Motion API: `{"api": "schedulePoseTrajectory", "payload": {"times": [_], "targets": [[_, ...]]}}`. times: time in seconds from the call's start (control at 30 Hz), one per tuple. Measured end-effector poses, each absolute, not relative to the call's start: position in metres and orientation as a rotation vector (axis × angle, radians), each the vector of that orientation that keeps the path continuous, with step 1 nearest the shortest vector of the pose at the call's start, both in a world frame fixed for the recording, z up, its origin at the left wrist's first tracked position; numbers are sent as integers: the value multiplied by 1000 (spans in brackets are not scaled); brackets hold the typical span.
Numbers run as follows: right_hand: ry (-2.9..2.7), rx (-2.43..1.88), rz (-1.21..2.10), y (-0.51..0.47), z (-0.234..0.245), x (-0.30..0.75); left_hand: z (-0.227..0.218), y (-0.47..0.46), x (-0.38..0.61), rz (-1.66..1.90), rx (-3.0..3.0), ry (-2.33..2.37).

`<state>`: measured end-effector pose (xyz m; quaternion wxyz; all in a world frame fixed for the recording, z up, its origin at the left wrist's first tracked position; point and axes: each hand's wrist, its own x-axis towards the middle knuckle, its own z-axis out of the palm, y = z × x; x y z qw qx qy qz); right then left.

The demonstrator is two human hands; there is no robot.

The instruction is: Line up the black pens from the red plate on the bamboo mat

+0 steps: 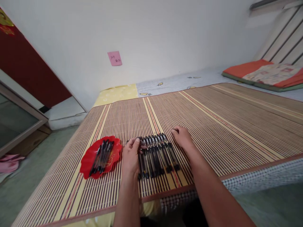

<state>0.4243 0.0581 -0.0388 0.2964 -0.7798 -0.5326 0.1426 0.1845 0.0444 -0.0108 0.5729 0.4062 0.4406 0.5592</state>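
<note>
step: likely squaring pen row (157,154), mat's (213,126) near edge | left hand (131,154) on its left end, pinch unclear | right hand (182,137) flat, released | next: even inward push

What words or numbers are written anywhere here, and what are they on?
Nothing here can be read for sure.
Pink note on the wall: handwritten marks, too small to read.
Row of pens on the mat: any print too small to read.
Red plate: yellow marks, too blurred to read.
</note>
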Motion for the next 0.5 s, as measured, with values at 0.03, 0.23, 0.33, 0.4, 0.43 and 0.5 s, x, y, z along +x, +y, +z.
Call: {"api": "schedulePoseTrajectory", "payload": {"times": [0.03, 0.23, 0.33, 0.4, 0.43, 0.5], "targets": [[-1398, -2084, 371, 57, -38, 426, -11, 45, 184, 1316, 962, 1028], [-1477, -2097, 451, 47, -35, 430, -13, 44, 183, 1308, 1018, 1038], [-1570, -2058, 546, 41, -34, 427, -14, 44, 184, 1284, 1029, 1059], [-1598, -2042, 593, 37, -32, 424, -15, 44, 184, 1282, 1029, 1062], [-1604, -2037, 610, 36, -31, 423, -15, 44, 184, 1286, 1027, 1061], [-1609, -2035, 636, 35, -30, 422, -16, 44, 185, 1290, 1022, 1053]]}}
